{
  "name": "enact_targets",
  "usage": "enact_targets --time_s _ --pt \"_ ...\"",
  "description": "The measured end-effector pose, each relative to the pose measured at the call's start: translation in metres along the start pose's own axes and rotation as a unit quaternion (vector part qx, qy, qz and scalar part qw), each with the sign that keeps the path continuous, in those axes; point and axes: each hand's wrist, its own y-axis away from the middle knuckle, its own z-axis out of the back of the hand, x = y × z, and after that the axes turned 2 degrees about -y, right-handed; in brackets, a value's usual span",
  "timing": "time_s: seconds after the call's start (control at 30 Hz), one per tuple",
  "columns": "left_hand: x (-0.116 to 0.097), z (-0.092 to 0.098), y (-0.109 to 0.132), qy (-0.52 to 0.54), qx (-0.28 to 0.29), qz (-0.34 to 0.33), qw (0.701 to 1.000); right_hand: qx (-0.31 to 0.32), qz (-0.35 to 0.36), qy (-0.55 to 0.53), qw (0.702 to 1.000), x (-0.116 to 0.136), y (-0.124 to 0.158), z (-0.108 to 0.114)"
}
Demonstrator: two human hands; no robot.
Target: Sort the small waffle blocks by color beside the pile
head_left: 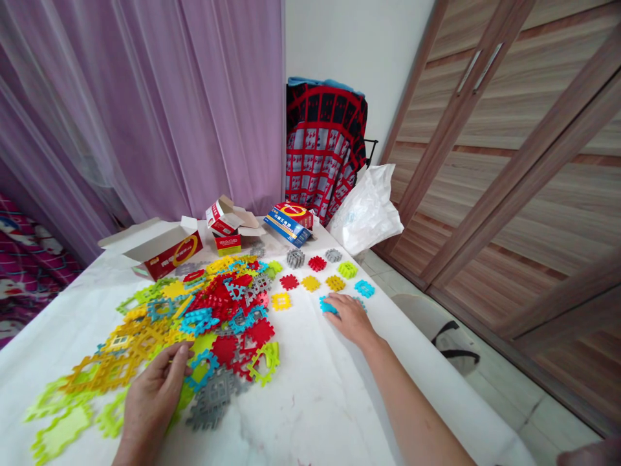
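Observation:
My right hand reaches to the right side of the table, its fingers bent over a blue interlocking plastic tile that lies on the white tabletop; part of the tile is hidden. My left hand hovers at the near edge of a heap of tiles, thumb and fingers drawn together; whatever may be between them is hidden. Sorted tiles lie near my right hand: a yellow tile, a red tile, a lime green stack and a blue tile. Close to my left hand sits a grey tile.
Along the back of the table stand an open red box, a small red-and-white box and a blue-and-red box. A white plastic bag hangs at the back right edge. Beyond are a cloth-draped chair and a wardrobe.

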Motion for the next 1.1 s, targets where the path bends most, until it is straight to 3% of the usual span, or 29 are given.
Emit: enact_targets --time_s 0.37,0.47,0.63,0.8,0.93,1.1 --pt "-0.004 0.000 0.002 0.000 -0.004 -0.004 1.000 0.002 0.012 0.015 1.000 0.006 -0.002 0.007" --pt "-0.003 -0.001 0.001 0.012 -0.007 -0.004 1.000 -0.005 0.039 -0.012 0.999 0.023 -0.011 0.006" --pt "-0.008 0.001 0.002 0.010 0.008 0.017 1.000 0.034 0.149 -0.058 0.987 0.067 -0.044 -0.001" --pt "-0.015 0.002 0.003 0.020 0.018 0.030 0.999 0.088 0.158 -0.022 0.983 0.091 -0.067 -0.004" --pt "-0.012 0.001 0.003 0.018 0.015 0.020 1.000 0.096 0.157 -0.008 0.983 0.087 -0.069 -0.005" --pt "-0.005 -0.001 0.002 0.020 0.012 0.007 1.000 0.090 0.138 -0.012 0.986 0.059 -0.068 -0.001"
